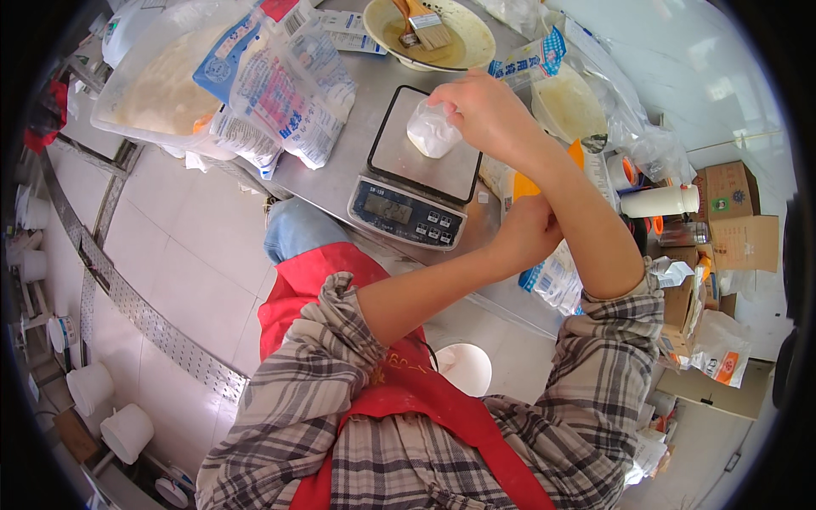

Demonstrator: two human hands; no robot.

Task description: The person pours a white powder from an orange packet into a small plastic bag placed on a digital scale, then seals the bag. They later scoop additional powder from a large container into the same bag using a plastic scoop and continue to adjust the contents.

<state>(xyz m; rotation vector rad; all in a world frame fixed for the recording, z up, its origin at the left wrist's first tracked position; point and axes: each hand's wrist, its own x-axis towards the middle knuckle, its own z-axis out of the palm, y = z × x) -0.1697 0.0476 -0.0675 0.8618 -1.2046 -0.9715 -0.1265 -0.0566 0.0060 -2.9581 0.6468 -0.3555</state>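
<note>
My right hand (481, 115) pinches the rim of a small translucent plastic container (435, 131) with white powder in it. It rests on the steel pan of a digital kitchen scale (408, 207), whose display is lit with digits. Crossing beneath my right forearm, my left hand (526, 234) is at an opened packet with orange corners (525, 185), right of the scale. Its fingers are curled and partly hidden by the forearm, so whether they grip the packet does not show. A blue-and-white plastic packet (558, 280) lies just below that hand.
Behind the scale is a bowl (446, 32) with pastry brushes and yellowish liquid. Printed plastic bags (287, 95) and a dough-filled tub (153, 95) stand left. To the right are another bowl (567, 102), a white bottle (660, 201) and cardboard boxes (733, 191). A white bucket (468, 370) stands below.
</note>
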